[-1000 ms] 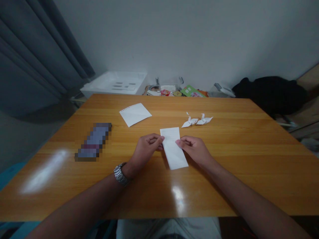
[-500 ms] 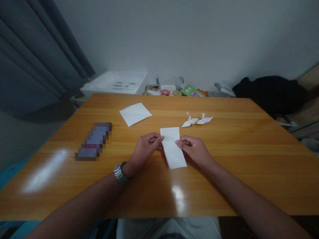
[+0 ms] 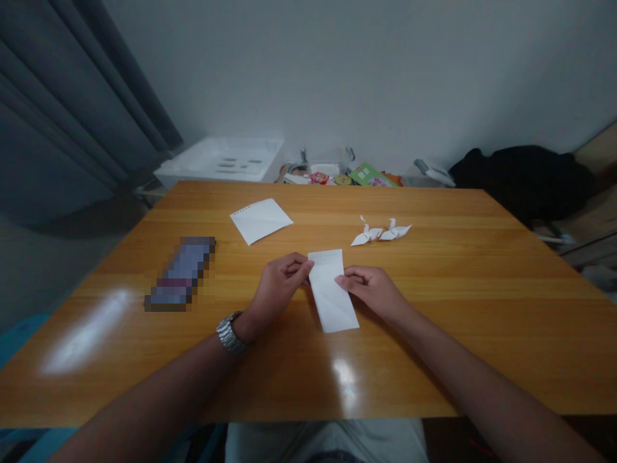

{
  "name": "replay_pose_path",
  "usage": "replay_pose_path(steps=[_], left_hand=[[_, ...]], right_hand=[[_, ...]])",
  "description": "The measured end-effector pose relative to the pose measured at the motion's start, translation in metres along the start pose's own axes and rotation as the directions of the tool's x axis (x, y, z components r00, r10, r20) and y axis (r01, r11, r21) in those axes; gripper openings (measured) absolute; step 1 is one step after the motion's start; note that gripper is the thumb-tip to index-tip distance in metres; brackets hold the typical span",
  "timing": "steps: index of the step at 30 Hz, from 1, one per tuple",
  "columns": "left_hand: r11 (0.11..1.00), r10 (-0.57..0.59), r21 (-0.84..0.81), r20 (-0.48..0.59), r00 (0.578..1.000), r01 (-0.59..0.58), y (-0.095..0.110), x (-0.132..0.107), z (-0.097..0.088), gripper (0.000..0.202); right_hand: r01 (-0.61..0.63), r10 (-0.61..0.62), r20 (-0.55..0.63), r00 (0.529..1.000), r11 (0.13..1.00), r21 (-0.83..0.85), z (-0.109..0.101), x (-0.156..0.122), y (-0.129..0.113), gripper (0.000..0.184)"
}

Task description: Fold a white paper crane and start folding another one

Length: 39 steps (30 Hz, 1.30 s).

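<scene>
A narrow folded strip of white paper (image 3: 331, 292) lies on the wooden table (image 3: 434, 308) in front of me. My left hand (image 3: 279, 287), with a metal watch on its wrist, pinches the strip's left edge with curled fingers. My right hand (image 3: 373, 290) pinches the right edge opposite it, fingers also curled. Both hands rest low on the table.
A second white sheet (image 3: 261, 220) lies farther back on the left. Two small folded paper cranes (image 3: 380, 233) sit back right. A blurred dark oblong object (image 3: 180, 273) lies at left. Behind the table are a white bin (image 3: 222, 161), clutter and a black bundle (image 3: 523, 177).
The paper strip and both hands have shifted slightly left and toward me; the grip on the strip's edges stays the same.
</scene>
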State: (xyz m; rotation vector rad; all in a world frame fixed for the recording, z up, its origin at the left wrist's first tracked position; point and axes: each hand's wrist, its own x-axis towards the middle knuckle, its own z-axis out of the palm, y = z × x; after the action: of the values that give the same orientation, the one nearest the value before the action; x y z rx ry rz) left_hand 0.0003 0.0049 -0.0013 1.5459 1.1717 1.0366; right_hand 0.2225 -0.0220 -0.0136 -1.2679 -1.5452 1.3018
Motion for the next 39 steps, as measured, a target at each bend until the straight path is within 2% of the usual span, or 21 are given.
replay_pose_path(steps=[4, 9, 13, 29, 36, 39], left_hand=[[0.998, -0.038, -0.050, 0.012, 0.999, 0.038, -0.002, 0.001, 0.001, 0.035], [0.968, -0.136, -0.202, 0.090, 0.987, 0.151, -0.006, -0.001, 0.006, 0.039], [0.964, -0.167, -0.183, 0.148, 0.975, 0.193, -0.008, -0.003, 0.009, 0.038], [0.974, -0.152, -0.150, 0.120, 0.981, 0.170, -0.005, -0.003, 0.008, 0.032], [0.969, -0.158, -0.149, 0.229, 0.961, 0.195, -0.010, -0.003, 0.007, 0.033], [0.970, -0.165, -0.135, 0.243, 0.956, 0.202, -0.009, -0.003, 0.008, 0.032]], right_hand=[[-0.002, 0.002, -0.014, 1.000, 0.999, -0.035, -0.002, 0.000, -0.001, 0.035], [0.007, -0.008, -0.093, 0.996, 1.000, -0.013, -0.002, 0.001, -0.003, 0.034], [0.007, -0.008, -0.132, 0.991, 1.000, -0.014, -0.002, 0.002, -0.004, 0.035], [0.024, -0.032, -0.144, 0.989, 0.998, -0.057, -0.002, 0.001, -0.004, 0.031], [0.017, -0.016, -0.166, 0.986, 1.000, 0.005, -0.006, 0.003, 0.002, 0.033], [0.013, -0.012, -0.173, 0.985, 1.000, 0.006, -0.007, 0.004, 0.005, 0.034]])
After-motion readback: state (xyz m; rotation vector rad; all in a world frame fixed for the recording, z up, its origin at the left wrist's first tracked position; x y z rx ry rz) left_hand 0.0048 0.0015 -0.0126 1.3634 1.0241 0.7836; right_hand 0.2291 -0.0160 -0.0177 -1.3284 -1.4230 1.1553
